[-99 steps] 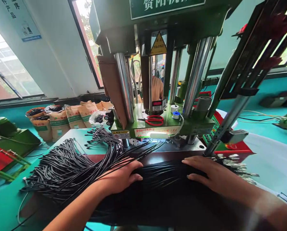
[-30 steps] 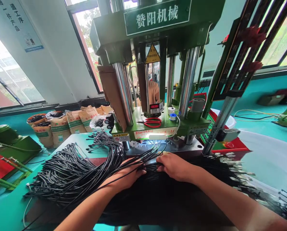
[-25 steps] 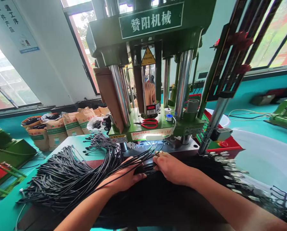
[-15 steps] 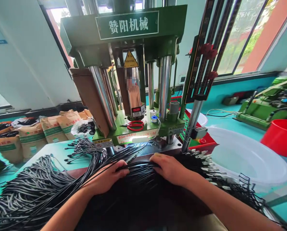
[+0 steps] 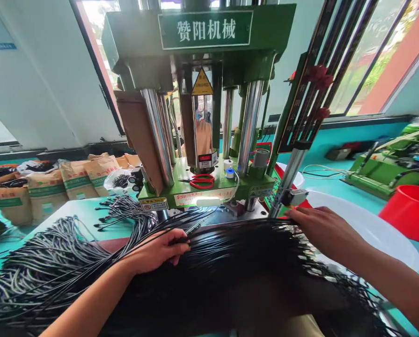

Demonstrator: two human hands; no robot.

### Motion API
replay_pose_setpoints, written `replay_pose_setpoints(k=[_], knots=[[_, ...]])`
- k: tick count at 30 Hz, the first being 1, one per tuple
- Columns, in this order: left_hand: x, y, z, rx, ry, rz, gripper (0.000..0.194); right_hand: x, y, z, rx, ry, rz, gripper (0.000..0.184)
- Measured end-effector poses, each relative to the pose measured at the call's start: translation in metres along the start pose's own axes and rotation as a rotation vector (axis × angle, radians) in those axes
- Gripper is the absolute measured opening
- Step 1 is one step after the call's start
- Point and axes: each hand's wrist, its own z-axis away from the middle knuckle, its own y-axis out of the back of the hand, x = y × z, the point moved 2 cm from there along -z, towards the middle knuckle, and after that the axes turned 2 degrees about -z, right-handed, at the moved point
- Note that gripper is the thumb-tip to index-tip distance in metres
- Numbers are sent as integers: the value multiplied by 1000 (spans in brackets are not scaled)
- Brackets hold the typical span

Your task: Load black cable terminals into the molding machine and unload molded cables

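Black cables point(image 5: 230, 248) lie in a thick spread across the front of a green press. My left hand point(image 5: 162, 250) is closed around a few of these cables, left of the press's middle. Over at the right end of the spread, my right hand point(image 5: 323, 229) pinches the cables, its fingertips partly hidden. A long bundle of grey-looking cables point(image 5: 44, 267) fans out on the left side of the table. Near my left fingers, a slim metal tool or bar point(image 5: 196, 226) points toward the press.
The green press point(image 5: 209, 187) stands straight ahead, with red-handled pliers point(image 5: 201, 181) on its ledge. A white tub point(image 5: 381, 229) and a red bucket point(image 5: 411, 213) are at the right. Paper sacks point(image 5: 44, 201) stand at the far left.
My right hand has moved right along the cables, from near the middle to their right end. My left hand stays near the same place, still holding cables. The view has shifted slightly.
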Motion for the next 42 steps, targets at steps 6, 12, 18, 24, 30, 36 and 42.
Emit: replay_pose_setpoints(k=[6, 12, 18, 24, 30, 36, 42], knots=[[40, -16, 17, -389, -43, 125, 38, 9, -9, 28, 40, 86, -118, 43], [94, -136, 2, -483, 45, 698, 46, -71, -2, 27, -64, 530, -365, 45], [89, -188, -25, -271, 127, 1436, 53, -91, 6, 24, -282, 300, -775, 78], [69, -189, -23, -92, 215, 1404, 61, -91, -26, -53, -178, 216, -731, 68], [52, -198, -23, 93, 170, 1185, 62, -119, -76, -128, -120, 241, -614, 40], [47, -197, -20, 62, 218, 1202, 59, -139, -93, -151, -154, 193, -524, 27], [52, -177, -28, 165, 283, 1349, 49, -120, -89, -124, -183, 312, -444, 16]])
